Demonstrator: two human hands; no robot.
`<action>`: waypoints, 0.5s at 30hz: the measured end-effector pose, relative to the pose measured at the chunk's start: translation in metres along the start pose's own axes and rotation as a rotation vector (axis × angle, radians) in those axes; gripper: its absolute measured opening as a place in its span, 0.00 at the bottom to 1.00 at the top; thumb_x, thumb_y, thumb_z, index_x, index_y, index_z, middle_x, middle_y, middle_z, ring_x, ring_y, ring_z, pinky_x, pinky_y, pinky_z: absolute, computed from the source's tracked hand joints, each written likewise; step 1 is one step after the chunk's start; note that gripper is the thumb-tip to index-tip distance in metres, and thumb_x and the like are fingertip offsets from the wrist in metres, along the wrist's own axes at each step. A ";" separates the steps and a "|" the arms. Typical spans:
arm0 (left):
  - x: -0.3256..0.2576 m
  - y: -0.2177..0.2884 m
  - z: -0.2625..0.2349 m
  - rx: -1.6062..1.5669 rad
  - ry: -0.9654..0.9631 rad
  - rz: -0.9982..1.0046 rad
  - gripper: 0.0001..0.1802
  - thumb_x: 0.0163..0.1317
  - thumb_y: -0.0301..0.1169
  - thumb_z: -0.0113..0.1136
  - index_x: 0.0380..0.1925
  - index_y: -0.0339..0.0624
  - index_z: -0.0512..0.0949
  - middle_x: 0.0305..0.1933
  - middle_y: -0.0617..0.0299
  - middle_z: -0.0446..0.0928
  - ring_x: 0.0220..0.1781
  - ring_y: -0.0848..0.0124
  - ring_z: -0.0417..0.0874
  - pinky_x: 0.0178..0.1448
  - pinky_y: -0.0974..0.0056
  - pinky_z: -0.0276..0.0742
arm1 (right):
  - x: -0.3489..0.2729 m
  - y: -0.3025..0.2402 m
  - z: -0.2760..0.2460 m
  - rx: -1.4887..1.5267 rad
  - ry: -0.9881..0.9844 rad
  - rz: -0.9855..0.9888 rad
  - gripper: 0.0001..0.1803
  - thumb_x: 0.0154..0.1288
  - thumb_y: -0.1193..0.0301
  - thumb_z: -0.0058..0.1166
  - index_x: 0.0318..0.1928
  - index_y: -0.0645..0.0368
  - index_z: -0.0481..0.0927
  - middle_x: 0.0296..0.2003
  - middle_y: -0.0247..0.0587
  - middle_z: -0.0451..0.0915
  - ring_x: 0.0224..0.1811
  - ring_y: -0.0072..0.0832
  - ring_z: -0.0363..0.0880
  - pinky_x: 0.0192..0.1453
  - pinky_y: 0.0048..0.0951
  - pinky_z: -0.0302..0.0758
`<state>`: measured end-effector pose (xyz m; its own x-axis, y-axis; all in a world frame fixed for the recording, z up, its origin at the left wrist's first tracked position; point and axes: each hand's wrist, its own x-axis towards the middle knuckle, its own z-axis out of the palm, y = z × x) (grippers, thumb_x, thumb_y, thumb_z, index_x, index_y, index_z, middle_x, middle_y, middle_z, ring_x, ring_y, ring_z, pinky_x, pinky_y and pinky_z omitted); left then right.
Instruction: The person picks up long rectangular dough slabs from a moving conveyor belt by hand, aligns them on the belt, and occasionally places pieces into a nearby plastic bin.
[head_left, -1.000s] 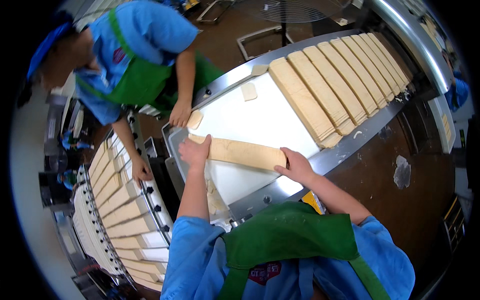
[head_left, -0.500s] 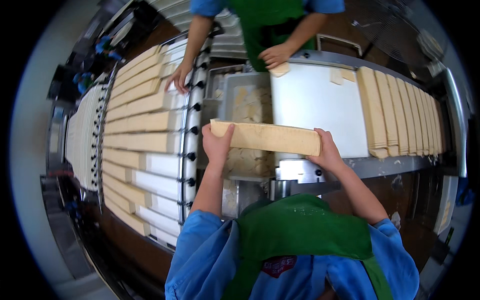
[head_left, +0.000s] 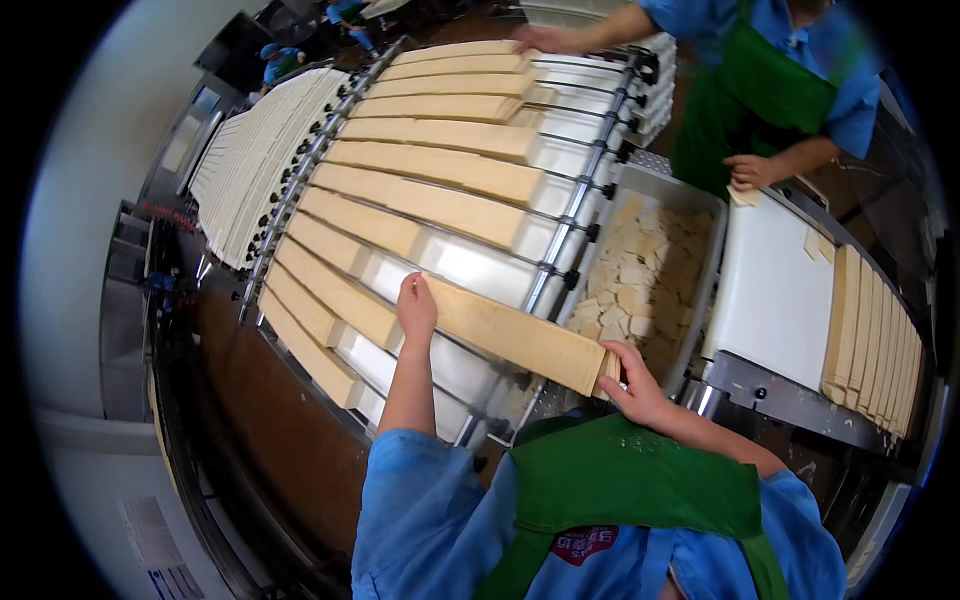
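Observation:
A long block of thin, pale dough sheets (head_left: 515, 335) is held between my two hands, slanting down to the right. My left hand (head_left: 416, 310) grips its far left end, and my right hand (head_left: 632, 385) is wrapped round its near right end, where the sheet edges show. The block is over the near edge of a white-laned conveyor (head_left: 478, 262). Similar dough blocks (head_left: 430, 178) lie side by side in its lanes, split by thin dark rods. Whether the held block touches a lane, I cannot tell.
A grey bin (head_left: 718, 235) of dough scraps (head_left: 640, 270) stands right of the conveyor. Beyond it is a white work surface (head_left: 770, 280) with several upright dough blocks (head_left: 870, 340). Across from me, a co-worker's hands (head_left: 752, 172) reach to that surface and to the conveyor's far side.
My view has turned left toward the conveyor. The dough block has moved from over the scrap bin to the conveyor's edge and now slants. The co-worker's hand has reached farther along the conveyor.

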<state>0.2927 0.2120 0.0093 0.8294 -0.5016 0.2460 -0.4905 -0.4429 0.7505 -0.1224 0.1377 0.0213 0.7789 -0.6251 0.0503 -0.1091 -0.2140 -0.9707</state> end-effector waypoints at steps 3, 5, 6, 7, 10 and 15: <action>0.027 -0.018 -0.024 0.164 -0.166 0.078 0.17 0.71 0.36 0.44 0.52 0.42 0.76 0.47 0.46 0.80 0.50 0.52 0.81 0.55 0.57 0.74 | 0.017 -0.011 0.037 0.002 -0.037 0.024 0.26 0.64 0.73 0.53 0.62 0.59 0.64 0.48 0.52 0.66 0.52 0.44 0.68 0.59 0.36 0.66; 0.046 -0.033 -0.038 0.259 -0.329 0.171 0.17 0.70 0.31 0.42 0.54 0.46 0.75 0.50 0.43 0.78 0.53 0.48 0.78 0.56 0.52 0.74 | 0.032 -0.021 0.058 -0.053 -0.011 -0.056 0.18 0.65 0.74 0.50 0.55 0.58 0.68 0.46 0.52 0.67 0.50 0.45 0.69 0.56 0.36 0.67; 0.055 -0.041 -0.045 0.255 -0.321 0.168 0.17 0.70 0.31 0.42 0.54 0.46 0.75 0.50 0.43 0.78 0.53 0.48 0.78 0.56 0.52 0.74 | 0.040 -0.025 0.064 -0.058 -0.017 -0.061 0.18 0.65 0.74 0.50 0.55 0.58 0.68 0.46 0.52 0.67 0.50 0.45 0.69 0.56 0.36 0.67; 0.064 -0.043 -0.049 0.294 -0.372 0.197 0.17 0.69 0.30 0.43 0.54 0.45 0.75 0.50 0.43 0.79 0.52 0.47 0.79 0.55 0.51 0.74 | 0.048 -0.028 0.068 -0.092 -0.038 -0.031 0.15 0.65 0.74 0.50 0.52 0.59 0.69 0.44 0.51 0.68 0.49 0.45 0.69 0.56 0.37 0.67; 0.088 -0.050 -0.061 0.369 -0.414 0.300 0.17 0.64 0.26 0.44 0.51 0.41 0.76 0.48 0.43 0.79 0.49 0.46 0.79 0.53 0.49 0.75 | 0.073 -0.037 0.079 -0.144 -0.043 0.025 0.09 0.65 0.74 0.50 0.45 0.59 0.73 0.40 0.48 0.69 0.46 0.43 0.70 0.53 0.36 0.68; 0.094 -0.070 -0.073 0.547 -0.321 0.359 0.17 0.61 0.25 0.49 0.50 0.36 0.77 0.48 0.39 0.77 0.51 0.44 0.77 0.56 0.49 0.73 | 0.115 -0.017 0.110 -0.144 -0.048 -0.033 0.13 0.66 0.72 0.51 0.49 0.59 0.73 0.44 0.47 0.73 0.48 0.40 0.72 0.55 0.33 0.69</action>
<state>0.4240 0.2498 0.0247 0.5137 -0.8421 0.1643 -0.8510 -0.4756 0.2227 0.0367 0.1524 0.0181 0.8118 -0.5800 0.0674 -0.1675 -0.3419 -0.9247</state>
